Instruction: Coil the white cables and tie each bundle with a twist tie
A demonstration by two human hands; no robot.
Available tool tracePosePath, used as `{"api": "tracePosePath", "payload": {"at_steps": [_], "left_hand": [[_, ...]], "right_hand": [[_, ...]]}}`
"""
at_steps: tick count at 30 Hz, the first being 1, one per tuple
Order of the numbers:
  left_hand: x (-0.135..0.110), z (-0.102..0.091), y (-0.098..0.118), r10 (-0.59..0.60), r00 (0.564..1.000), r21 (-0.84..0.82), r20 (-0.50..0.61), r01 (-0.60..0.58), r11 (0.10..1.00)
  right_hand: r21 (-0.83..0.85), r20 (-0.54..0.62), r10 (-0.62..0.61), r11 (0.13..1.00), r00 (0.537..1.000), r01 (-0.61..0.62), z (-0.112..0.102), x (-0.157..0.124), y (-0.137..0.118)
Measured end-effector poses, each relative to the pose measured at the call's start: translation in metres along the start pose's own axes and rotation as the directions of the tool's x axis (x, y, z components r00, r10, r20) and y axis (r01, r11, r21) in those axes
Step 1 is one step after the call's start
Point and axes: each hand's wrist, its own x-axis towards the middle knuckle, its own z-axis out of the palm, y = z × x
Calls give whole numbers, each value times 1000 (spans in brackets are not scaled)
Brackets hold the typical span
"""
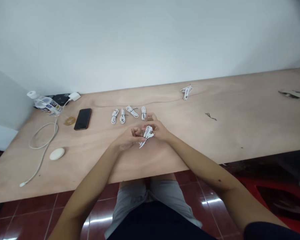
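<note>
Between my two hands, just above the wooden table (190, 140), is a coiled white cable (148, 132) with a dark tie round its middle. My left hand (130, 137) pinches the coil at the tie with thumb and fingers. From the other side my right hand (157, 127) grips the coil with bent fingers; some fingertips are hidden behind it. Just beyond the hands lie several tied white cable bundles in a row, among them a slanted bundle (132, 111) and an upright bundle (143, 113) close to my right fingers.
A looser white cable (186, 92) lies near the wall, a dark twist tie (211, 116) to the right. On the left are a phone (83, 119), a plastic bottle (46, 104), a charger (74, 96) with a long cable, a tape roll (69, 120) and a white oval object (57, 153).
</note>
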Motion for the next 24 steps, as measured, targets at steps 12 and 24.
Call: {"api": "tracePosePath", "payload": {"at_steps": [12, 24], "left_hand": [[-3, -11, 6, -36, 999, 0, -35, 36, 999], [-1, -3, 5, 167, 974, -198, -152, -196, 960]], "right_hand": [[645, -60, 235, 751, 970, -142, -32, 4, -13], [-400, -132, 210, 883, 969, -245, -54, -41, -17]]}}
